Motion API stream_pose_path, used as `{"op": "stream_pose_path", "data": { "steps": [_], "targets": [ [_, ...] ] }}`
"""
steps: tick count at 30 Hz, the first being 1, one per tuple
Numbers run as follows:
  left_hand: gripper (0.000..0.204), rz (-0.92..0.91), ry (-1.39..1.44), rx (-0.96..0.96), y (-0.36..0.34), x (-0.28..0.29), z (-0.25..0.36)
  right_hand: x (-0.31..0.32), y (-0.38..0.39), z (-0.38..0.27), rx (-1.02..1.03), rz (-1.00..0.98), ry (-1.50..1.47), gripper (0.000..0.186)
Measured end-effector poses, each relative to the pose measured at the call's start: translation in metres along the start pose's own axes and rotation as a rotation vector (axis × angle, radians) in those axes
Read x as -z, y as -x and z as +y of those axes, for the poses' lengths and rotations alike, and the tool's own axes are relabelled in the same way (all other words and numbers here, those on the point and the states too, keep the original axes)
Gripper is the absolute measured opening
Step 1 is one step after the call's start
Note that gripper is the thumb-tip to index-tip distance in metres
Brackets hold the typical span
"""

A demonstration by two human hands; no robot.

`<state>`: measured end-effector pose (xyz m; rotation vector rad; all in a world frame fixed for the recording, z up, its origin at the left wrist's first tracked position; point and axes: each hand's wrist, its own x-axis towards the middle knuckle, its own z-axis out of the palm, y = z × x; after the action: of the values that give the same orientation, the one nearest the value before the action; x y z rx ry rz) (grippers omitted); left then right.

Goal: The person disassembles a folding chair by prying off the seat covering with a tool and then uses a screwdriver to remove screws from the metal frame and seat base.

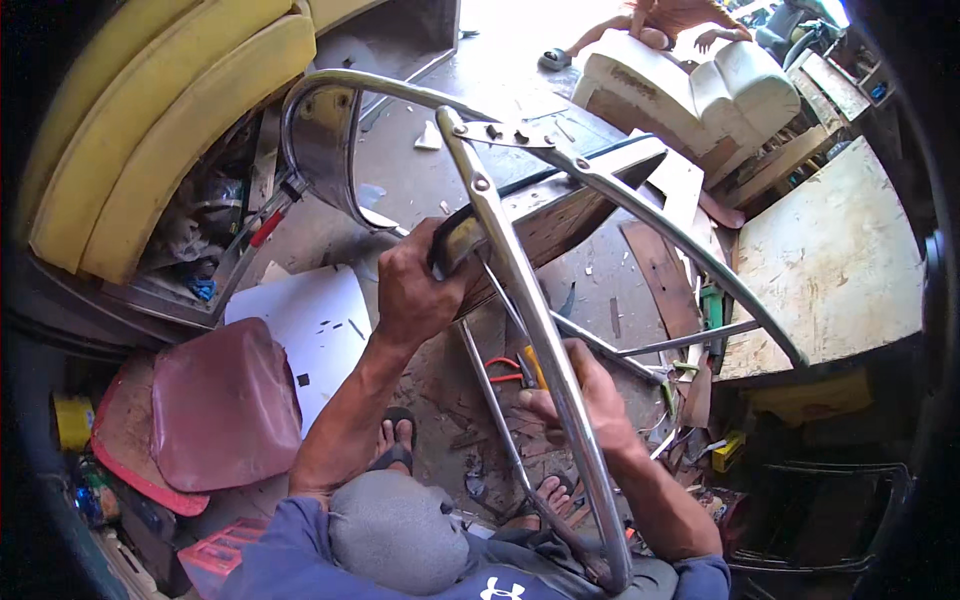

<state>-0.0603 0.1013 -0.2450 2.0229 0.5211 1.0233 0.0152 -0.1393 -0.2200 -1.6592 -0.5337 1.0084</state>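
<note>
A chair frame of shiny bent metal tube [545, 335] stands tilted before me, with one tube running down to my lap. My left hand [415, 290] is closed round the near left corner of the chair's seat [570, 205], whose wooden underside partly shows. Behind the tube, my right hand [595, 405] grips a screwdriver [536, 368] by its yellow handle. The thin shaft slants up toward the seat's underside; its tip is hard to make out. Red-handled pliers [503, 370] show just left of that handle. The frame's curved metal backrest [322, 150] is at the far left.
Left lie a dark red seat pad [225, 405] and a white sheet [310, 320], below yellow cushions [170, 130]. A pale board [825, 260] leans at right. Scraps litter the floor. Farther back, another person [680, 20] sits behind a white padded seat [690, 95].
</note>
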Motion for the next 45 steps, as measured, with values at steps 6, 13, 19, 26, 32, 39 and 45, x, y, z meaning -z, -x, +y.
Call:
{"op": "stream_pose_path", "data": {
  "steps": [6,13,19,26,32,39,45],
  "targets": [
    [0.031,-0.036,-0.019,0.073,-0.001,0.002,0.006,0.006,-0.001,0.004,-0.212,-0.052,-0.347,0.044],
    [0.027,0.044,0.088,-0.045,0.0,-0.004,-0.011,-0.021,0.004,0.001,-0.025,0.202,0.079,0.045],
    [0.031,0.045,0.095,-0.051,0.004,-0.007,-0.018,-0.02,0.006,-0.011,-0.329,0.0,-0.467,0.047],
    [0.031,0.046,0.131,-0.048,0.005,-0.006,-0.021,-0.031,0.01,-0.008,-0.145,0.221,-0.115,0.03],
    [0.027,0.052,0.136,-0.038,0.0,-0.003,-0.011,-0.026,0.011,-0.016,-0.173,0.084,-0.154,0.048],
    [0.031,0.013,0.042,0.019,0.002,-0.001,-0.011,-0.007,0.001,-0.012,-0.381,-0.162,-0.64,0.05],
    [0.028,0.013,0.019,0.012,0.0,-0.004,-0.002,-0.014,0.009,0.0,0.009,0.07,0.057,0.047]
  ]
}}
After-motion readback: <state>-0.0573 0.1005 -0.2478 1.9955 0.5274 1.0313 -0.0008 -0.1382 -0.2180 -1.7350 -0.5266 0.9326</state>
